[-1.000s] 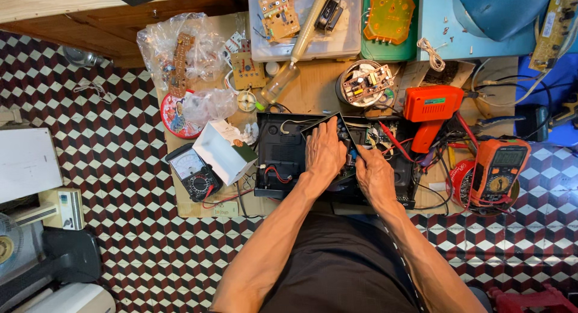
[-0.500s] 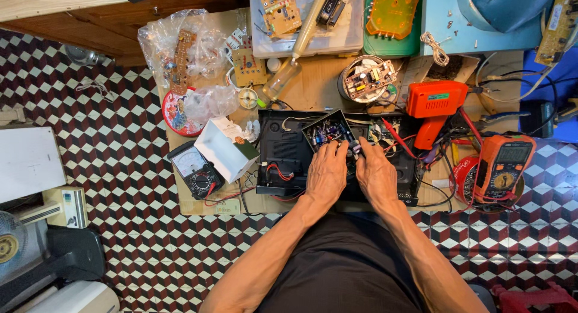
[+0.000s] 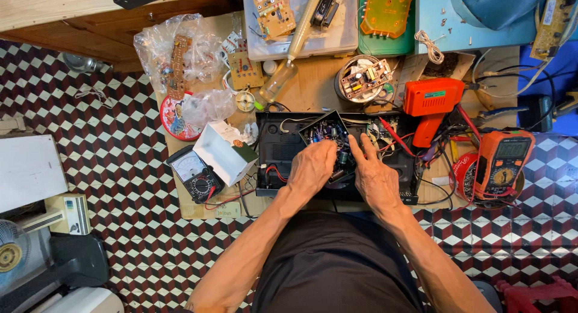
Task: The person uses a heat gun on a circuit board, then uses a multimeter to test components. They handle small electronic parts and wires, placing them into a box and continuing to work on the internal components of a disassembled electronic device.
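Your left hand [image 3: 312,167] is down inside the open black plastic electronics case [image 3: 283,150] on the low wooden board [image 3: 313,87], fingers curled narrow around the edge of the small dark circuit board [image 3: 327,132] that tilts up out of the case, so you are gripping that board. Your right hand [image 3: 374,179] sits just beside it, palm down over the middle of the case, index finger stretched forward and touching the components next to the tilted board; whether it pinches anything I cannot tell. The case lies right in front of your knees, its red and black wires showing at the left inner corner. To its left stands a white folded cardboard box [image 3: 224,150], and just beyond that a black analogue meter with a white dial [image 3: 194,173]. On your right, an orange pistol-shaped soldering gun [image 3: 430,105] rests at the case's far corner, and further right an orange-cased digital multimeter [image 3: 503,162] lies on a round red tin, its leads trailing towards the case. Behind the case sits a round metal tin holding small circuit boards [image 3: 364,78], with a clear plastic tray [image 3: 301,42] of parts beyond it. A crumpled clear plastic bag [image 3: 174,48] lies at the board's far left corner, over the chequered tile floor [image 3: 108,138].
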